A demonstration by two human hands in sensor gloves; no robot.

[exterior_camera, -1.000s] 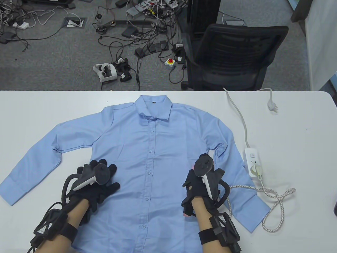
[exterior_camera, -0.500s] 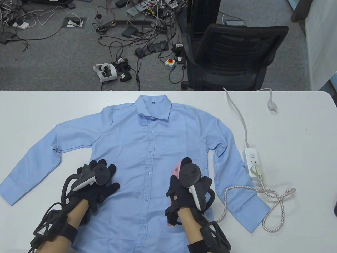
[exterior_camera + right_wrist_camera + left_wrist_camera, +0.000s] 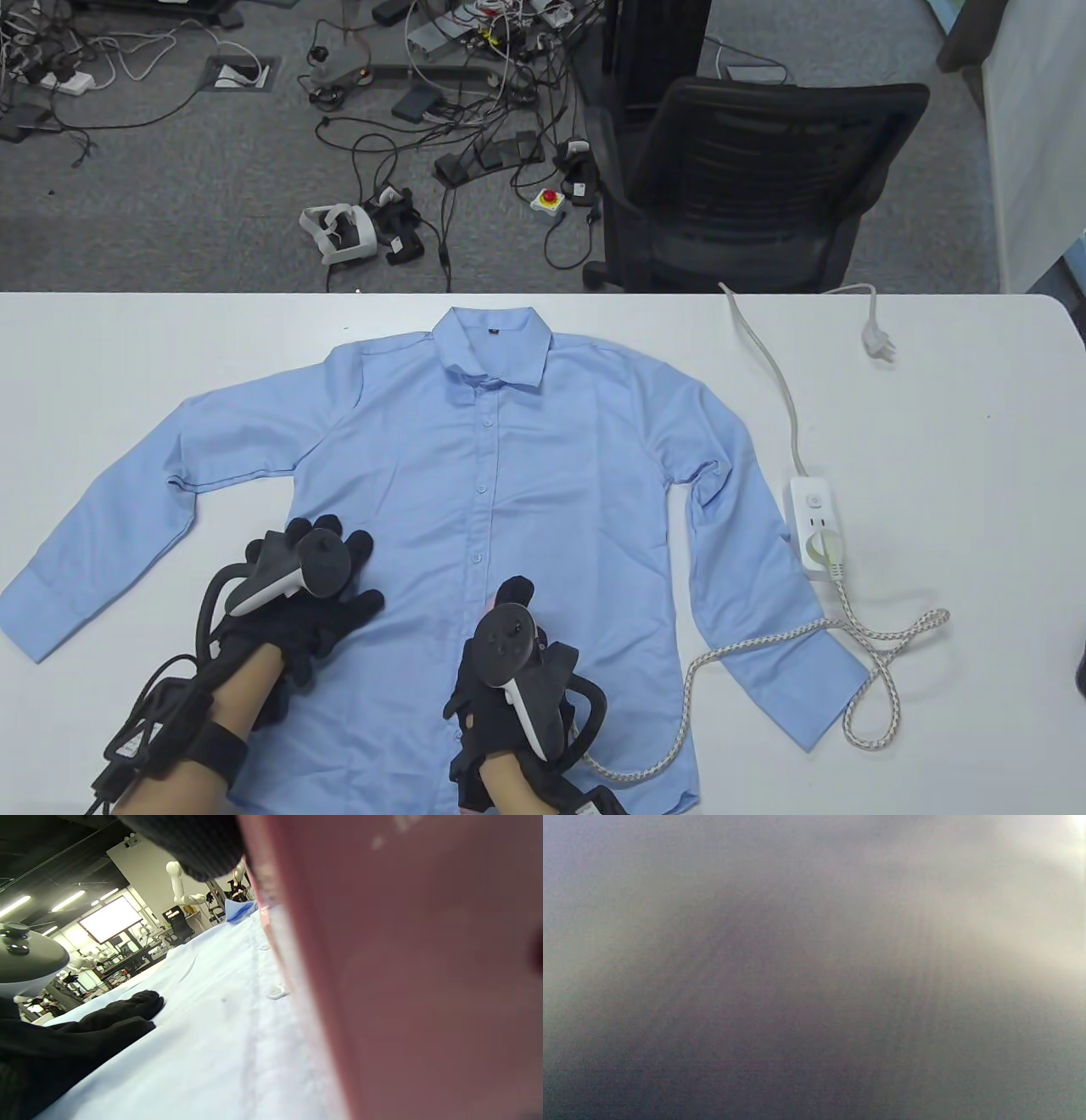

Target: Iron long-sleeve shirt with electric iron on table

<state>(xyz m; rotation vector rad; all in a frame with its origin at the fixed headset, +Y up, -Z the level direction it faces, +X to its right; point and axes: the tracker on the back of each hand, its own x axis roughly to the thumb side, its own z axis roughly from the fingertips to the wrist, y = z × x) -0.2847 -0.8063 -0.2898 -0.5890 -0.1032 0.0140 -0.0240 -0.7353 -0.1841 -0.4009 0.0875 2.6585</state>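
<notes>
A light blue long-sleeve shirt (image 3: 509, 458) lies flat on the white table (image 3: 933, 424), buttoned front up, collar at the far side. My left hand (image 3: 314, 594) rests flat, fingers spread, on the shirt's lower left front. My right hand (image 3: 509, 671) grips a pink electric iron, which the hand almost fully hides in the table view. It sits on the shirt's lower middle by the button placket. In the right wrist view the iron (image 3: 424, 984) fills the right side, its base on the shirt (image 3: 212, 1027), and my left hand (image 3: 85, 1035) lies beyond. The left wrist view is a grey blur.
The iron's braided cord (image 3: 764, 637) runs over the right sleeve, loops on the table and plugs into a white power strip (image 3: 816, 526). The strip's own plug (image 3: 878, 344) lies loose at the far right. A black office chair (image 3: 747, 187) stands behind the table.
My right hand has slid the iron left and toward me, from the shirt's right side to the button placket, dragging the cord along. My left hand has stayed put.
</notes>
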